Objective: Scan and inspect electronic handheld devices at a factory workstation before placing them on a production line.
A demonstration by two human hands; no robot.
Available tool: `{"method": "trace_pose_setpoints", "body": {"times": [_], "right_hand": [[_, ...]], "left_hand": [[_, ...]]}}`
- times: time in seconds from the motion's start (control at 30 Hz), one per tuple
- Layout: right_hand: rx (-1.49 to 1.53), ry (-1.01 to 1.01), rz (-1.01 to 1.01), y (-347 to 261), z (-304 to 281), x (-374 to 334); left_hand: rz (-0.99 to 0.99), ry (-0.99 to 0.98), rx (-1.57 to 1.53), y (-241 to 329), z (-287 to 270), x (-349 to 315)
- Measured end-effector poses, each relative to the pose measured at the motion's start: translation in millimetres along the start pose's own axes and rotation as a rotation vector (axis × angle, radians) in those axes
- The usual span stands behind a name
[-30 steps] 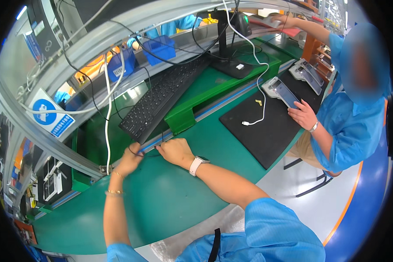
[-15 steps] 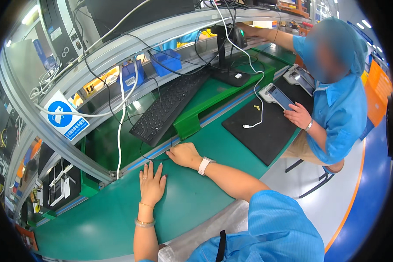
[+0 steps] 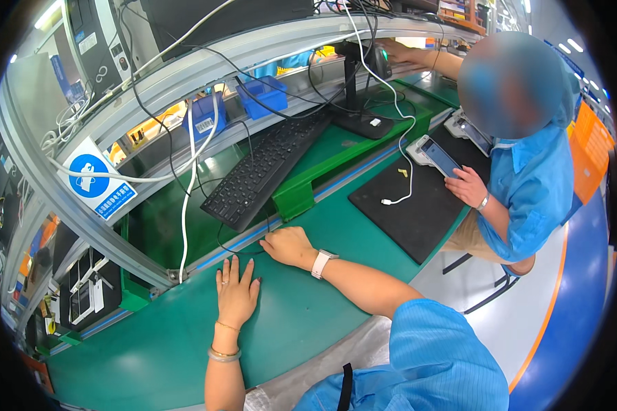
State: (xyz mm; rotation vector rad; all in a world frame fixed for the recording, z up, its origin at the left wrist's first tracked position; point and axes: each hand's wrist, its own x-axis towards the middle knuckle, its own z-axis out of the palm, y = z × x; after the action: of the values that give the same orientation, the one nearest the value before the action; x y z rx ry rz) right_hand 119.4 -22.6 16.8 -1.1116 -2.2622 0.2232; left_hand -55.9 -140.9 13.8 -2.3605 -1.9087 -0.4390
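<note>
My left hand (image 3: pixel 238 294) lies flat on the green work surface (image 3: pixel 185 342), fingers stretched out and slightly spread, holding nothing. To its right, my right hand (image 3: pixel 288 246) rests on the same surface with its fingers curled in. No object shows in the right hand, though its underside is hidden. A thin black cable (image 3: pixel 221 241) runs down from the shelf close beyond both hands. Above them a black keyboard (image 3: pixel 257 168) leans at a slant on the raised green shelf (image 3: pixel 293 198).
A co-worker (image 3: pixel 528 157) sits at the right, holding a phone-like device (image 3: pixel 437 156) over a black mat (image 3: pixel 391 212). A white cable (image 3: pixel 409 179) ends on that mat. Blue bins (image 3: pixel 264 97), a black stand (image 3: pixel 353 89) and a metal frame post (image 3: pixel 82 212) stand around the bench.
Both hands stay in place on the work surface. The view has shifted very slightly; the co-worker's head has moved a little to the left.
</note>
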Motion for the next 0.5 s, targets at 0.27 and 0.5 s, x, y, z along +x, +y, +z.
{"method": "trace_pose_setpoints", "body": {"times": [0.27,0.5], "right_hand": [[-0.032,0.031,-0.025,3.5,3.1,-0.4],[-0.016,0.036,-0.042,3.9,3.3,-0.2]], "left_hand": [[0.020,0.024,0.010,-1.4,4.6,1.8],[0.016,0.035,0.012,-2.3,5.8,1.8]]}}
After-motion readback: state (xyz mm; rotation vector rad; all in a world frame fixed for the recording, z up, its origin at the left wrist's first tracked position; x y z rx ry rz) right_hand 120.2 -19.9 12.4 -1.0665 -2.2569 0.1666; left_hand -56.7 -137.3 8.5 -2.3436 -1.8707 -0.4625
